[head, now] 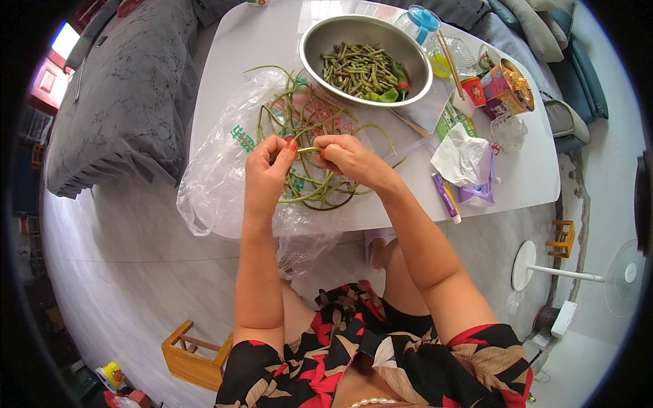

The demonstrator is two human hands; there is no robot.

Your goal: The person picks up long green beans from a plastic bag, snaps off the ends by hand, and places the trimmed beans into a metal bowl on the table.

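Between my two hands is a green long bean (307, 150), pinched in the fingers of each hand. My left hand (271, 160) grips one side of it and my right hand (347, 158) the other, a short stretch showing between. Under and around them a tangle of whole long beans (321, 189) lies on a clear plastic bag (224, 158) with printing. Beyond my hands stands a stainless steel bowl (367, 98) with many short bean pieces (352, 69). Green peppers (399, 76) rest at its right side, one partly red.
At the white table's (217, 66) right are a crumpled tissue (460, 155), a purple tube (447, 199), a snack tub (502, 92), a red cup (473, 92), chopsticks (450, 64) and a blue-lidded jug (423, 20). A wooden stool (194, 359) and a white fan (566, 273) stand on the floor.
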